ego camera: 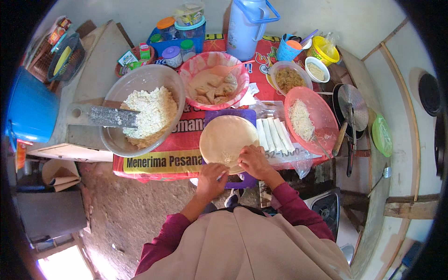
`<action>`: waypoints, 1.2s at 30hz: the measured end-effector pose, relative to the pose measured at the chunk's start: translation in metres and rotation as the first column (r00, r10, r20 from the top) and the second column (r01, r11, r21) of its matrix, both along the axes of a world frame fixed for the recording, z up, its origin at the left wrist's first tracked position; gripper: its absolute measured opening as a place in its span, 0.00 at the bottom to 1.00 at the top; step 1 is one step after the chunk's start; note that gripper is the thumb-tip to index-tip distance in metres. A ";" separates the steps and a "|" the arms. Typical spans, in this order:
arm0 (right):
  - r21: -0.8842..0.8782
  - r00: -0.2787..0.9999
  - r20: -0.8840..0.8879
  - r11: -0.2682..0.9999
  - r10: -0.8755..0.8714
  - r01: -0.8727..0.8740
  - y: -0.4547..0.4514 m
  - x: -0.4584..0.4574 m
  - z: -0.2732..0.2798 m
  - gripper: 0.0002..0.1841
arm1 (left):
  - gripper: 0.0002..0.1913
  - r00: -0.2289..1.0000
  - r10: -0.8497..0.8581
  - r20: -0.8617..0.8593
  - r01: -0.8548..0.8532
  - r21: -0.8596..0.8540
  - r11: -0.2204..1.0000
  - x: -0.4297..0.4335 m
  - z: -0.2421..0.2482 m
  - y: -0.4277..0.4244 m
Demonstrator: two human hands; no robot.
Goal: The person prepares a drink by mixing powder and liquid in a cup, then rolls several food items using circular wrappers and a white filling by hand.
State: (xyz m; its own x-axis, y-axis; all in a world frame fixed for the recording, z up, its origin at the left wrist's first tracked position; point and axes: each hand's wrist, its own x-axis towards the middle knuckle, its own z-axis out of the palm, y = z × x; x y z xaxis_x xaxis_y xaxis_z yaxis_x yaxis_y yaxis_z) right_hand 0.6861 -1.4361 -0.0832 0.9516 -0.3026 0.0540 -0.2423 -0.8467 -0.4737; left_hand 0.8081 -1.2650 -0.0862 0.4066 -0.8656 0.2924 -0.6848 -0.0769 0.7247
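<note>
A round, pale spring-roll wrapper (229, 134) lies before me, apparently the top of a stack, on a purple plastic board (247, 113). A small heap of pale shreds (226, 156) rests near its front edge. My left hand (211, 179) pinches that edge just left of the heap. On the right, my right hand (257, 162) has its fingertips gripping the wrapper's rim; the curled fingers partly hide the grip. Several white rolled wrappers (274, 134) lie side by side on clear plastic, close to my right hand.
A pink bowl (327, 115) at right holds white shreds and a fork. At left, a metal grater (113, 116) leans in a large bowl (108, 140) of white gratings. Behind are a red-and-white basin (241, 91) of batter, a blue flask (241, 31) and frying pans (351, 105) at right.
</note>
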 end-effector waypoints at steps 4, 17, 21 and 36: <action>0.010 0.989 0.114 0.996 -0.089 0.089 -0.009 0.011 -0.003 0.05 | 0.15 0.990 -0.134 -0.035 0.136 0.048 0.990 -0.029 0.000 0.007; -0.086 0.983 0.185 0.996 0.019 -0.003 -0.011 0.014 -0.022 0.11 | 0.19 0.963 0.120 0.240 -0.140 0.069 0.988 -0.011 -0.042 -0.032; -0.134 0.982 0.186 0.991 0.020 0.005 -0.010 0.011 -0.029 0.11 | 0.16 0.973 0.114 0.199 -0.116 0.001 0.993 0.002 -0.042 -0.035; 0.016 0.962 0.092 0.966 -0.257 0.257 -0.021 0.029 -0.032 0.05 | 0.07 0.993 0.108 0.046 -0.115 0.205 0.972 0.039 -0.035 -0.057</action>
State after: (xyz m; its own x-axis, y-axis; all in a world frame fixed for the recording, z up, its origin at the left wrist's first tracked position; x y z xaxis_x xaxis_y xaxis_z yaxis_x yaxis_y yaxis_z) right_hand 0.7154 -1.4570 -0.1157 0.8326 -0.5367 0.1369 -0.4062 -0.7597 -0.5079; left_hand 0.8476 -1.3218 -0.1210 0.4969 -0.8585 0.1268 -0.6877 -0.3004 0.6610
